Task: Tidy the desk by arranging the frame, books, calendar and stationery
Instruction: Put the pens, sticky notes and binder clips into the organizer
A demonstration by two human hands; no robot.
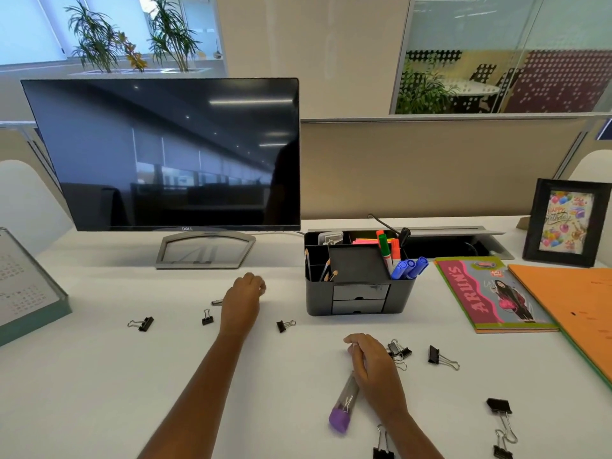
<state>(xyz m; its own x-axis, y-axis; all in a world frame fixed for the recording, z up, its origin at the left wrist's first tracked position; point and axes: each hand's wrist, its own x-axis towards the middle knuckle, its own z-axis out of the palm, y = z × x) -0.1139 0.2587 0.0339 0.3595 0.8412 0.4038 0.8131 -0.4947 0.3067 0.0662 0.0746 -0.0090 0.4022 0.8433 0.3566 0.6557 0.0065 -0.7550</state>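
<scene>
My left hand (243, 301) reaches over the white desk (99, 392) in front of the monitor, fingers curled; whether it holds anything I cannot tell. A small grey item (217, 302) lies just left of it. My right hand (372, 366) grips a clear tube with a purple cap (344, 407) that has a clip inside. Several black binder clips lie scattered, one (141, 324) at the left, one (436, 356) to the right. The black organiser (359, 276) holds markers and pencils. A calendar (26, 283) stands far left, a black photo frame (564, 221) far right, books (493, 294) beside it.
A dark Dell monitor (165, 154) stands at the back left on a grey stand. An orange folder (576, 306) lies at the right edge. An open cable tray (463, 243) runs behind the organiser. A beige partition closes the desk's far side.
</scene>
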